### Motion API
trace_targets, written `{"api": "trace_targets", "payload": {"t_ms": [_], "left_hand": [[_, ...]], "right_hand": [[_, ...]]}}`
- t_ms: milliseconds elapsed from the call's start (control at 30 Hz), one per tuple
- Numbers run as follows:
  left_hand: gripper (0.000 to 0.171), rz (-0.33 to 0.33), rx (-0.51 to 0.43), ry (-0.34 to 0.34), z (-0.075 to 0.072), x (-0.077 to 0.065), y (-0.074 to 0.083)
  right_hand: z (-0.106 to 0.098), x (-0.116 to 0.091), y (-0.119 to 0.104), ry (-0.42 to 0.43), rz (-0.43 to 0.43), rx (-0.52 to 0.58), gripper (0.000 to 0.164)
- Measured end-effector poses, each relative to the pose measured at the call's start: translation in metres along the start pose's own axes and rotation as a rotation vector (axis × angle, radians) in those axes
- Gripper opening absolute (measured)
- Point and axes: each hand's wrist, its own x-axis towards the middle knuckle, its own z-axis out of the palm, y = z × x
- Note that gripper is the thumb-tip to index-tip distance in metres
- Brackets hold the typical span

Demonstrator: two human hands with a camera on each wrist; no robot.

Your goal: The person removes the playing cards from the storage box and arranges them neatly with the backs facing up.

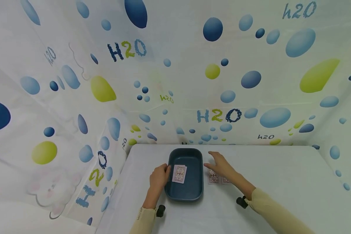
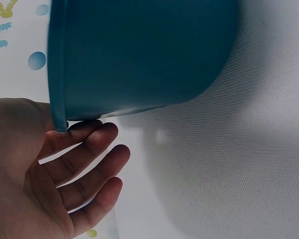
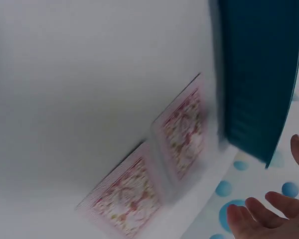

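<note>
A dark teal tray [image 1: 195, 191] with raised walls sits on the white table. Inside it, toward its left side, lies a small stack of playing cards [image 1: 179, 174] with patterned backs. My left hand [image 1: 158, 178] grips the tray's left rim, thumb over the edge and fingers beneath it, as the left wrist view shows at the rim [image 2: 59, 74]. Just right of the tray, my right hand [image 1: 221, 165] hovers with thumb and fingers spread, holding nothing. Under it are two patterned packs of cards, one [image 3: 182, 129] nearer the tray and another [image 3: 127, 196] beside it.
The white table [image 1: 275, 182] runs on to the right of the cards. Behind it hangs a white curtain [image 1: 181, 81] printed with blue and green drops, and more of it closes off the left and right sides. Each wrist wears a black camera [image 1: 161, 211].
</note>
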Motion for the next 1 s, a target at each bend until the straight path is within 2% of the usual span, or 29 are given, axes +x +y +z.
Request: {"api": "trace_targets", "payload": {"t_ms": [233,467,600,733,867,1000], "left_hand": [[0.033,-0.006,-0.012,-0.005,0.0,-0.001,0.0],[0.033,0.002,-0.008,0.005,0.0,0.001,0.0],[0.032,0.003,-0.013,0.006,0.0,0.002,0.001],[0.033,-0.004,-0.009,-0.005,0.001,0.002,0.001],[0.034,-0.009,-0.008,-0.006,0.002,0.002,-0.002],[0.034,-0.005,-0.015,-0.005,0.002,0.001,-0.003]], "right_hand": [[0.018,0.009,-0.032,-0.007,-0.026,-0.047,0.07],[0.035,0.02,-0.06,-0.01,-0.14,-0.112,0.067],[0.042,0.03,-0.079,-0.051,-0.173,-0.144,0.068],[0.052,0.038,-0.096,-0.176,-0.104,-0.191,0.074],[0.066,0.044,-0.105,-0.33,0.004,-0.292,0.083],[0.079,0.047,-0.11,-0.416,0.087,-0.405,0.086]]}}
